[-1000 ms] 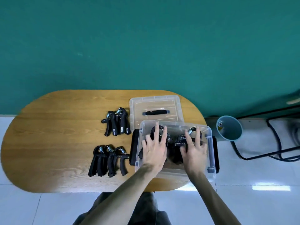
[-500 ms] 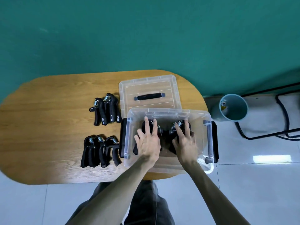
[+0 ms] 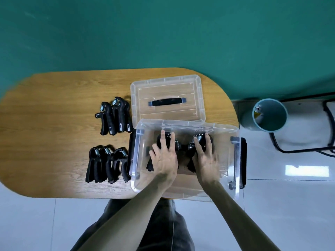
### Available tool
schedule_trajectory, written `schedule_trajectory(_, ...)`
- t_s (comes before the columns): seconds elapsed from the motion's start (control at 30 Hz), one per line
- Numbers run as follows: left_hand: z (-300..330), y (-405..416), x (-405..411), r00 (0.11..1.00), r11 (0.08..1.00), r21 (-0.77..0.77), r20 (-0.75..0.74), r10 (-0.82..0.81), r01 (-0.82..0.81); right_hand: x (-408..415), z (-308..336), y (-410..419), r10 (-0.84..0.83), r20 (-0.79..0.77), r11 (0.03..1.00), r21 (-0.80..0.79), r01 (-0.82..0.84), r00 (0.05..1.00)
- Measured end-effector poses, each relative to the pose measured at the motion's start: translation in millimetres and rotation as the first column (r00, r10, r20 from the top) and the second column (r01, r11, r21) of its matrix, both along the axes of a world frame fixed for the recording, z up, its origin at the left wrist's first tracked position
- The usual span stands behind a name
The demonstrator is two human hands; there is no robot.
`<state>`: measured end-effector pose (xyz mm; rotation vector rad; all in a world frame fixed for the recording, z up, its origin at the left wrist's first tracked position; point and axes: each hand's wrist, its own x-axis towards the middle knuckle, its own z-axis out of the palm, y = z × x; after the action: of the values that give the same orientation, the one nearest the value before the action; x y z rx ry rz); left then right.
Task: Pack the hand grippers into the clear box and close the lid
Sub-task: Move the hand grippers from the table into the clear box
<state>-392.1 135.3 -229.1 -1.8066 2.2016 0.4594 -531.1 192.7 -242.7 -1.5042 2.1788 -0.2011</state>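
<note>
1. A clear box (image 3: pixel 233 160) sits on the right end of a wooden table (image 3: pixel 54 127). It hangs a little over the table's near edge and right edge.
2. Both hands are inside the box.
3. The left hand (image 3: pixel 165 160) lies flat, palm down, with its fingers spread out. It rests on top of a black hand gripper (image 3: pixel 164 140) in the box's left half. It is pressing on the gripper, not wrapped around it.
4. The right hand (image 3: pixel 206 158) also lies flat with its fingers stretched out. It rests on another black hand gripper (image 3: pixel 200 139) in the box's right half. Its fingers are not closed around it.
5. The two grippers in the box lie side by side, and their knobs nearly meet in the middle.
6. The clear lid (image 3: pixel 167 100) lies on the table just behind the box. It has a dark handle in the middle. The box is open.
7. Three more grippers (image 3: pixel 115 115) lie in a bunch on the table, left of the lid.
8. Another three grippers (image 3: pixel 107 164) lie in a row close to the box's left side.
9. A blue-grey bin (image 3: pixel 268 115) stands on the white floor, to the right of the table.
</note>
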Motion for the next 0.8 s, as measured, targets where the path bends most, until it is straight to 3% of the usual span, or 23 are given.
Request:
schedule_trajectory(0.27,-1,-4,3,1.0,1.0,0.009,-0.02,-0.007,0.007,4,-2,-1,0.026,-0.078,0.995,0.1,-0.018,0.997)
schedule_trajectory(0.53,15,-5,13,0.997,0.997,-0.066,-0.059,-0.043,0.04,10,21,-9,0.043,-0.119,0.999,-0.003,-0.043,0.992)
schedule_trajectory(0.7,41,-10,32,0.96,0.96,-0.115,-0.083,-0.266,0.255,13,50,-15,0.053,-0.136,0.993,-0.094,-0.066,0.989)
schedule_trajectory(0.8,55,-18,46,0.952,0.954,-0.152,-0.127,-0.28,0.26,24,70,-25,0.036,-0.139,0.982,-0.18,-0.06,0.99)
